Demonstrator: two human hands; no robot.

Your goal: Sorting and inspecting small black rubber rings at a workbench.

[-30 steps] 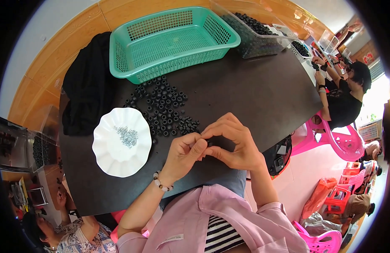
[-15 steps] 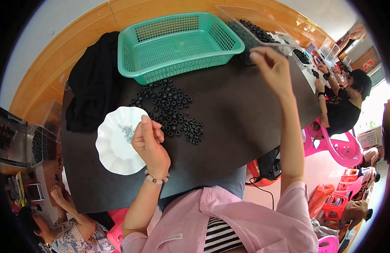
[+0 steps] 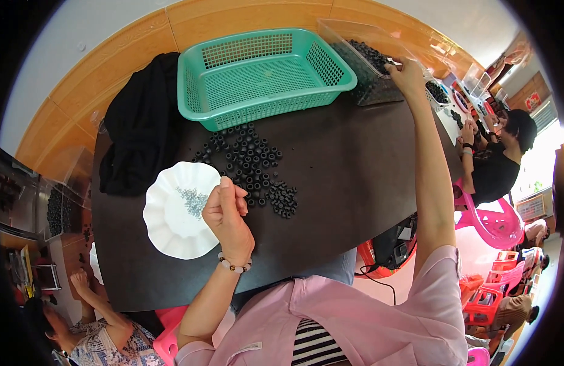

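Note:
My left hand [image 3: 230, 216] is raised over the dark table, thumb and fingertips pressed together; whatever is between them is too small to make out. Beside it lies a white scalloped plate [image 3: 163, 226] with a cluster of tiny clear or silvery bits [image 3: 193, 201]. Small black ring-like parts [image 3: 248, 155] are spread beyond the hand, and a tight heap of smaller black pieces [image 3: 283, 199] lies to its right. My right hand [image 3: 408, 76] reaches out to the rim of a clear plastic bin [image 3: 376, 93] filled with black parts. Its fingers are closed together; what they hold is not visible.
A green plastic basket [image 3: 266, 113] stands at the far side, with black cloth [image 3: 138, 128] on its left. Another person [image 3: 498, 155] works at the right, and one more [image 3: 105, 332] sits at the lower left. A pink chair [image 3: 492, 219] stands by the right edge.
My right hand has moved farther away, from above the table to the clear bin's rim. My left hand remains pinched near the plate. The whole view has shifted slightly.

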